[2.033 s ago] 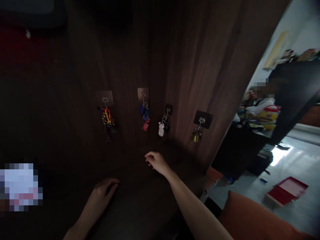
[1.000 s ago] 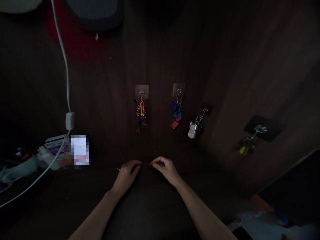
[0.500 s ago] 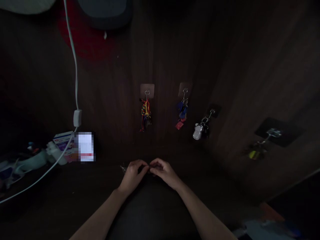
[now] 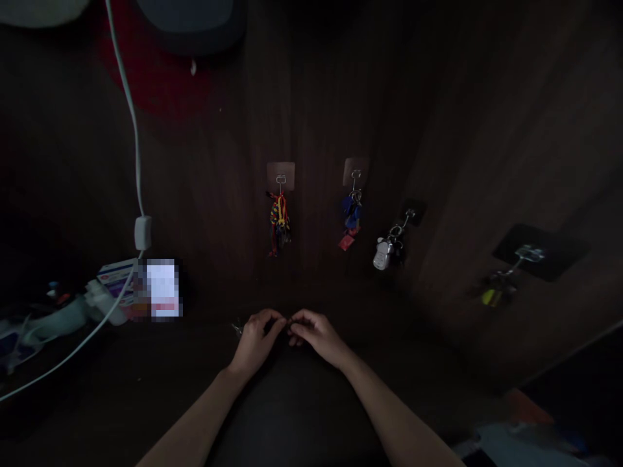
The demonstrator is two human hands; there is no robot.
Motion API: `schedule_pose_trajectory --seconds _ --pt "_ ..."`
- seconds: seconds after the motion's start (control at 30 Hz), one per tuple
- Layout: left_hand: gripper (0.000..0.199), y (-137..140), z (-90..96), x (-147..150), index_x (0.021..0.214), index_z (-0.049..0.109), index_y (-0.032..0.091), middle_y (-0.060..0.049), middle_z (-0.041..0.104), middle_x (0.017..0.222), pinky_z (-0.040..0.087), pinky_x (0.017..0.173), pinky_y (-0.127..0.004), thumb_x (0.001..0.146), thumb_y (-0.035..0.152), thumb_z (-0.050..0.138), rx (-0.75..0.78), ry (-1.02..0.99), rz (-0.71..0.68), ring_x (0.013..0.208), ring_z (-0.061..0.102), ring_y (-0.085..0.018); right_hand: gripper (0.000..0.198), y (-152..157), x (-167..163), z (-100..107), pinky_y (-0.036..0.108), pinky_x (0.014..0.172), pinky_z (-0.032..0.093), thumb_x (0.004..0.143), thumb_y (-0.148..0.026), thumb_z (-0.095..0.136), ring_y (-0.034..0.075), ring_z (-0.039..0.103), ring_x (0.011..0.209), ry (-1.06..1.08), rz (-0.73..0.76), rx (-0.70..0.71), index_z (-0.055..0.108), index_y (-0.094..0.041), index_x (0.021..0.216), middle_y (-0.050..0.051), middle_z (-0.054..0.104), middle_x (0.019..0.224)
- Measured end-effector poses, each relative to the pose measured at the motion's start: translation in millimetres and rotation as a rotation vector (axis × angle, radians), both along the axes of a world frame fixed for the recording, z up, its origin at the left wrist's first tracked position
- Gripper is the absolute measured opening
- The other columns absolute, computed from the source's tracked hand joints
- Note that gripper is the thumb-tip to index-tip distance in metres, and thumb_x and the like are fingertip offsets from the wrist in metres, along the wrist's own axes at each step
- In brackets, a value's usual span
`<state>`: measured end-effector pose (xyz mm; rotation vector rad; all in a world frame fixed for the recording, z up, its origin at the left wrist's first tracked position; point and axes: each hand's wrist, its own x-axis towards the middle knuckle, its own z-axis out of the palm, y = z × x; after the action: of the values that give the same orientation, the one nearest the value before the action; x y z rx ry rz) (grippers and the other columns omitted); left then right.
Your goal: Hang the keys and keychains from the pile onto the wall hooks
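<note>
My left hand (image 4: 259, 336) and my right hand (image 4: 315, 334) meet fingertip to fingertip over the dark surface. Each has thumb and fingers pinched together. Whatever lies between the fingertips is too small and dark to make out. Just left of my left hand lies a small bunch of metal keys (image 4: 237, 327), partly hidden behind that hand. On the panel in front, a key bunch with a red, yellow and green braided cord (image 4: 280, 217) hangs from a hook, and a blue-and-red key bunch (image 4: 352, 214) hangs from another.
Further right hang a keyring with a silver figure-shaped fob (image 4: 383, 253) and a bunch with a yellow piece (image 4: 491, 296). At left, a white cable (image 4: 136, 143) with an inline switch (image 4: 143, 232) runs down past a white bottle (image 4: 108, 305) and a box (image 4: 117, 275).
The fingertips of my two hands have come slightly apart, and the right hand's lower fingers show more. The whole view has shifted a little, with the scene sliding left.
</note>
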<state>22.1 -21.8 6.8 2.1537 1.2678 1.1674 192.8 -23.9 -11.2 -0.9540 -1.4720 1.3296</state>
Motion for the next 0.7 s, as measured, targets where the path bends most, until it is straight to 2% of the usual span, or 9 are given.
schedule_pose_trajectory --seconds 0.1,0.2,0.37,0.57,0.7 --pt "0.022 0.9 -1.1 -1.2 0.079 0.062 0.022 0.0 0.069 0.077 0.049 0.074 -0.027 0.087 0.033 0.046 -0.001 -0.004 0.005 0.075 0.064 -0.016 0.024 -0.5 1.0 0.9 0.022 0.05 0.045 0.076 -0.039 0.061 0.011 0.062 0.057 0.001 -0.022 0.011 0.059 -0.017 0.086 0.001 0.066 0.074" --pt "0.023 2.5 -2.5 -3.6 0.083 0.063 0.021 0.0 0.07 0.081 0.049 0.077 -0.027 0.089 0.033 0.044 0.0 -0.009 0.016 0.078 0.065 -0.016 0.025 0.1 4.8 5.1 0.021 0.048 0.044 0.075 -0.039 0.061 0.011 0.062 0.056 0.013 -0.108 0.051 0.06 -0.017 0.086 0.002 0.066 0.074" --pt "0.022 5.2 -4.0 -7.8 0.085 0.063 0.022 -0.001 0.071 0.084 0.05 0.076 -0.028 0.088 0.034 0.045 0.004 0.031 0.038 0.08 0.066 -0.018 0.025 3.9 16.4 13.0 0.02 0.043 0.041 0.073 -0.04 0.063 0.01 0.058 0.051 0.114 -0.359 0.139 0.06 -0.017 0.082 0.003 0.067 0.072" --pt "0.024 6.3 -8.9 -9.8 0.084 0.064 0.024 -0.001 0.07 0.087 0.052 0.075 -0.028 0.088 0.035 0.043 0.008 0.133 -0.063 0.082 0.066 -0.019 0.027 5.4 35.8 17.8 0.02 0.04 0.039 0.074 -0.044 0.062 0.01 0.056 0.05 0.171 -0.675 0.24 0.059 -0.018 0.081 0.004 0.066 0.072" --pt "0.025 9.1 -12.3 -11.1 0.083 0.065 0.025 0.0 0.071 0.085 0.052 0.077 -0.031 0.086 0.038 0.044 0.031 0.174 -0.082 0.082 0.067 -0.02 0.027 0.5 52.5 24.7 0.02 0.04 0.039 0.074 -0.044 0.06 0.009 0.052 0.049 0.201 -0.917 0.304 0.056 -0.019 0.081 0.002 0.062 0.071"
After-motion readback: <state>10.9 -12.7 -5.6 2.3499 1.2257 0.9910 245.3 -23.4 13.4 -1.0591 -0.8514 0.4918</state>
